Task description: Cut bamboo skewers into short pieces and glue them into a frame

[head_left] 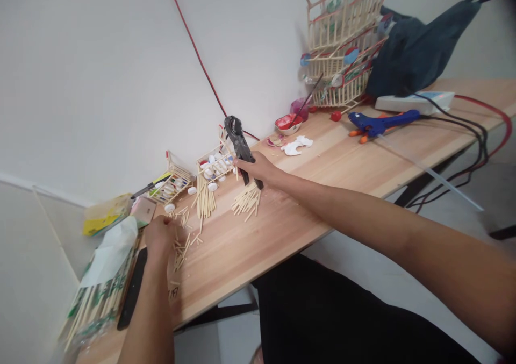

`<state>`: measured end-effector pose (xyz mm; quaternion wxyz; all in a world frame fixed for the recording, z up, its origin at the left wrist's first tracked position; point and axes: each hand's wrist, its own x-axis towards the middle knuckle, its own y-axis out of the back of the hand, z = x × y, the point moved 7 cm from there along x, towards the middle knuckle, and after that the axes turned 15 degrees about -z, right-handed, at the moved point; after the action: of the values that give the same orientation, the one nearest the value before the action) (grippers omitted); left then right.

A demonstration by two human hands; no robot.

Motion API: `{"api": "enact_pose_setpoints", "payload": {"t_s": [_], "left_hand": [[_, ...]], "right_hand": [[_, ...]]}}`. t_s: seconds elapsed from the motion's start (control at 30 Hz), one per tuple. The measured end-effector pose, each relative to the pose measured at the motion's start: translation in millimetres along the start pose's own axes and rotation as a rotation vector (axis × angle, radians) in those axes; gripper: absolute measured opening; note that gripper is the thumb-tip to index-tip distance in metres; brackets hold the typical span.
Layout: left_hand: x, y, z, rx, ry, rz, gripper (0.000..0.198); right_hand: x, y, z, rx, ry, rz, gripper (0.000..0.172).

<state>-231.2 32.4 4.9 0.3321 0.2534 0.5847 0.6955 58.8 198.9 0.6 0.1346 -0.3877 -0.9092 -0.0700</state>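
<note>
At the lower left of the frame, a plastic-wrapped bundle of sticks (94, 305) is partly covered by a white sheet (110, 248). Above it, a yellow packet (107, 213) is set near the wall, and a black strip (132, 294) is laid alongside the bundle. Just right of these, the left hand (158, 235) is lowered over the wooden table (294, 202), its fingers curled in and bunched; whether anything is pinched there cannot be told. Short stick pieces (181, 254) are scattered beside it. Above the hand, a small stick-built cart (171, 185) is filled with small objects. Further right, longer sticks (206, 200) are heaped in front of a second cart (215, 165), in which white pieces are held.

Near the centre, a dark plier-like tool (241, 146) is gripped in the right hand (262, 170), the fingers wrapped around its handles, the head pointed up and to the left. Another pile of sticks (246, 201) is spread just below it. Right of centre, a crumpled white tissue (297, 145) is placed below a red-stained bowl (288, 123). At the upper right, stick-built baskets (341, 57) are stacked against the wall; below and right of them, a blue glue gun (377, 123) is rested near a dark bag (419, 52).
</note>
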Motion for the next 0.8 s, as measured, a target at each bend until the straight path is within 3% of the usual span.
{"api": "enact_pose_setpoints", "payload": {"t_s": [0.03,0.1,0.17,0.23,0.3,0.4,0.5,0.6,0.8], "left_hand": [[-4.5,3.1,-1.8,-0.154,-0.007,0.023,0.009],[-15.6,1.9,-3.5,-0.673,-0.066,-0.003,0.008],[-28.8,-10.6,8.6,-1.221,-0.155,-0.189,0.009],[-45.5,-21.9,28.2,-1.502,-0.188,-0.374,0.016],[-60.5,-30.1,45.6,-1.603,-0.184,-0.465,0.024],[-74.9,-40.1,65.8,-1.635,-0.186,-0.552,0.028],[-79.7,-43.6,66.5,-1.567,-0.182,-0.555,0.029],[-79.6,-36.6,41.8,-1.352,-0.174,-0.420,0.032],[-80.4,-13.8,-20.4,-0.703,-0.071,-0.110,0.031]], "right_hand": [[0.1,-0.8,-1.1,0.000,0.004,-0.011,0.027],[-0.4,-3.0,-2.8,-0.004,0.008,-0.029,0.027],[-1.6,-6.9,-3.7,-0.013,0.010,-0.051,0.028],[-2.9,-13.9,-3.4,-0.017,0.018,-0.101,0.028],[-4.1,-22.0,-1.8,-0.010,0.026,-0.160,0.026],[-5.3,-30.1,0.7,-0.017,0.037,-0.212,0.023],[-5.3,-31.8,1.4,-0.026,0.038,-0.219,0.024],[-4.7,-27.4,-0.1,-0.027,0.035,-0.178,0.022],[-2.3,-19.5,1.2,-0.025,0.033,-0.120,0.024]]}}
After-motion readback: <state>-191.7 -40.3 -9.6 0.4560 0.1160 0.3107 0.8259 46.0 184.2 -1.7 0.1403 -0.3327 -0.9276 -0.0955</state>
